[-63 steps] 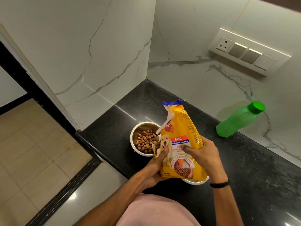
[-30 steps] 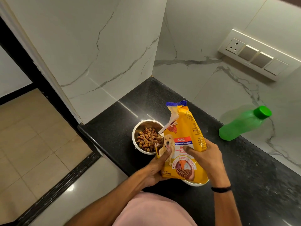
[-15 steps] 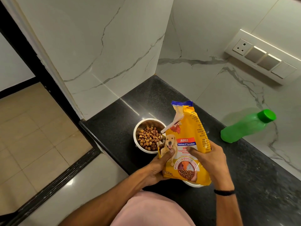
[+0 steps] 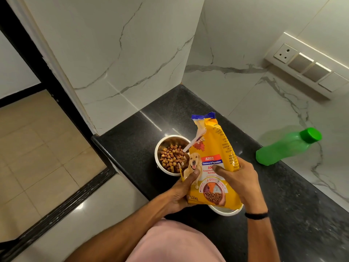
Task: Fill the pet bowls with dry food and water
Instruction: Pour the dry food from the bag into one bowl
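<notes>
A yellow dry dog food bag (image 4: pixel 211 159) stands upright above the black counter, its torn top open. My left hand (image 4: pixel 182 191) grips its lower left side, thumb on the front. My right hand (image 4: pixel 238 178) grips its right side, thumb across the front. A steel bowl (image 4: pixel 160 146) left of the bag holds brown kibble (image 4: pixel 171 157). A second bowl (image 4: pixel 224 211) sits mostly hidden under the bag; only its white rim shows. A green water bottle (image 4: pixel 287 146) with a green cap stands capped at the right near the wall.
The black granite counter (image 4: pixel 302 214) ends at a left edge by the first bowl, with tiled floor below. Marble walls close the corner behind. A socket and switch panel (image 4: pixel 306 65) is on the right wall.
The bag stays upright in both hands, with little movement over the bowls. My head view has drifted slightly, shifting everything a bit right and down in frame.
</notes>
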